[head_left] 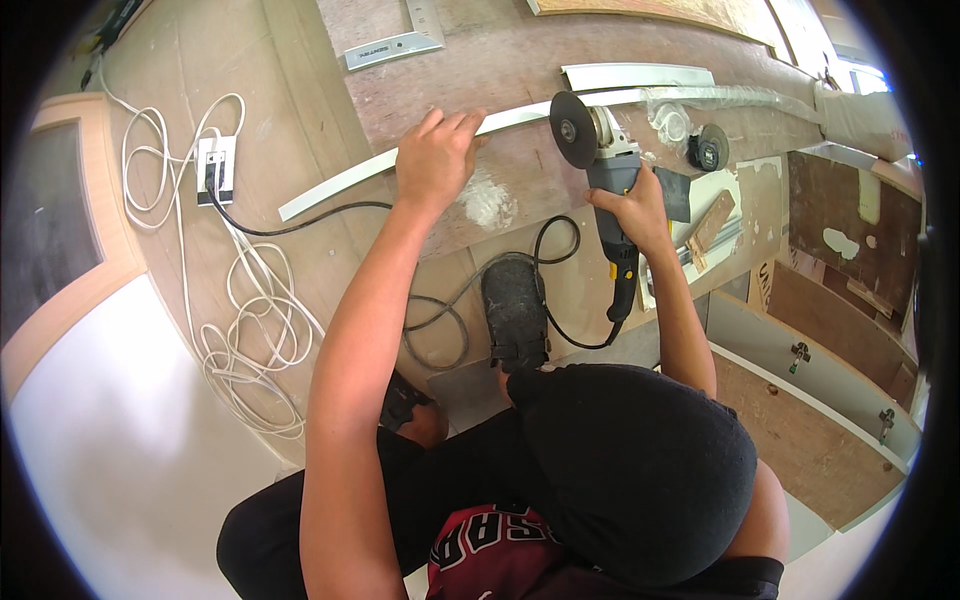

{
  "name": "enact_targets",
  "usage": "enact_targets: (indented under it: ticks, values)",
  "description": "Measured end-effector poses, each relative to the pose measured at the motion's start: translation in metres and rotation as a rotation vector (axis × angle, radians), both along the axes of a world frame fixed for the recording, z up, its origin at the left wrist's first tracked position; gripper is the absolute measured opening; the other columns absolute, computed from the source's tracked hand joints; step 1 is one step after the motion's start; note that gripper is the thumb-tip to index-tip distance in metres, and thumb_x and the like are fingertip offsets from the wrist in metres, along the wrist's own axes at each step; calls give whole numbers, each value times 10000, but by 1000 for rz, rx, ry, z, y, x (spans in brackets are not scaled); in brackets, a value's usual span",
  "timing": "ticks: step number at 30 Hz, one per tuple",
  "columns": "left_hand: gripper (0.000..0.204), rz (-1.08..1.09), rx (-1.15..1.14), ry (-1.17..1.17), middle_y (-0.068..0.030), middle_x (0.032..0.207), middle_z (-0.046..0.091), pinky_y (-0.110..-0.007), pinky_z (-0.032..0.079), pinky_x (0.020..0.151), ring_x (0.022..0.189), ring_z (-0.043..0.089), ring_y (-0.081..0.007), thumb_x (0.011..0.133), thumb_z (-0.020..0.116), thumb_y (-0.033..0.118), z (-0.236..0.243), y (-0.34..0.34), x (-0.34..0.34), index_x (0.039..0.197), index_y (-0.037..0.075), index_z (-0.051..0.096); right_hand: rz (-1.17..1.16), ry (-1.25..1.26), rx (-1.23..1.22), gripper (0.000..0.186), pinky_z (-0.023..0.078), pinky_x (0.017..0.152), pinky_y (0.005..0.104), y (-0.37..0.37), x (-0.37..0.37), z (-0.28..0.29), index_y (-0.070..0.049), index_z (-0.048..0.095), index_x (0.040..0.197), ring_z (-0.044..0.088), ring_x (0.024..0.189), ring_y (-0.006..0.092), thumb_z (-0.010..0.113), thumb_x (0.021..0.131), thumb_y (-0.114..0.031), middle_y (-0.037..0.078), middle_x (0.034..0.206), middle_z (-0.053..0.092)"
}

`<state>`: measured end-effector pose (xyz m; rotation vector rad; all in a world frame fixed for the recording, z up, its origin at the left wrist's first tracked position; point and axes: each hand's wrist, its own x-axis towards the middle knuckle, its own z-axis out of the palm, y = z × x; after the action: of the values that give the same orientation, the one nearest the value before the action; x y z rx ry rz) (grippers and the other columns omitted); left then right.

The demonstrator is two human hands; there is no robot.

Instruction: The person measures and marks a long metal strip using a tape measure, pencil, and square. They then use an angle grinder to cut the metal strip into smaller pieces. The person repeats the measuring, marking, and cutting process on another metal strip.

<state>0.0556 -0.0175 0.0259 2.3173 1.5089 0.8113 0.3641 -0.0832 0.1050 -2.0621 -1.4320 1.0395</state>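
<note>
A long white strip (340,184), like a thin trim profile, lies slantwise across a brown board. My left hand (437,165) is closed on it, left of the middle. An angle grinder (612,225) is in my right hand (640,207), its fingers wrapped round the grey body. The grinder's dark cutting disc (566,115) stands upright at the strip, overlapping it in view; whether they touch I cannot tell. From the grinder's rear a black cord (580,344) loops over the floor. Whether the disc is spinning does not show.
A brown board (480,70) bears a metal square (395,48), a shorter white piece (640,76) and a black tape measure (708,148). A power strip (215,170) and coiled white cable (265,345) lie left. Cabinet panels (800,420) stand right; my shoe (514,305) is close by.
</note>
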Motion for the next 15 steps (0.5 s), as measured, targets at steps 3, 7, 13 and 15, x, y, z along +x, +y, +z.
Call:
enact_targets:
  ticks: [3, 7, 13, 15]
  values:
    - [382, 3, 2, 4, -23, 1045, 832, -412, 610, 749, 900, 710, -250, 951, 877, 208, 0, 0, 0, 1321, 124, 835, 18, -7, 35, 526, 596, 778, 369, -2, 2, -2, 47, 703, 1170, 728, 819, 199, 952, 764, -177, 109, 978, 782]
    - [381, 7, -8, 7, -23, 1045, 832, -412, 610, 753, 907, 711, -250, 947, 880, 206, -1, -2, -1, 1316, 122, 837, 12, -2, 33, 533, 595, 781, 370, -2, 1, -2, 46, 700, 1180, 725, 820, 201, 951, 765, -176, 111, 982, 780]
    - [383, 10, -11, -5, -22, 1066, 839, -413, 611, 760, 914, 712, -249, 944, 881, 200, 0, -3, -1, 1316, 121, 839, 17, 0, 43, 533, 592, 782, 366, -3, 0, -4, 48, 701, 1182, 720, 819, 202, 948, 765, -175, 113, 985, 780]
    - [384, 7, -16, -2, -22, 1073, 841, -413, 612, 762, 915, 713, -250, 944, 882, 198, 0, -3, -1, 1317, 121, 839, 16, 12, 47, 528, 590, 783, 364, -3, 0, -4, 48, 702, 1177, 719, 817, 201, 948, 765, -174, 110, 980, 780]
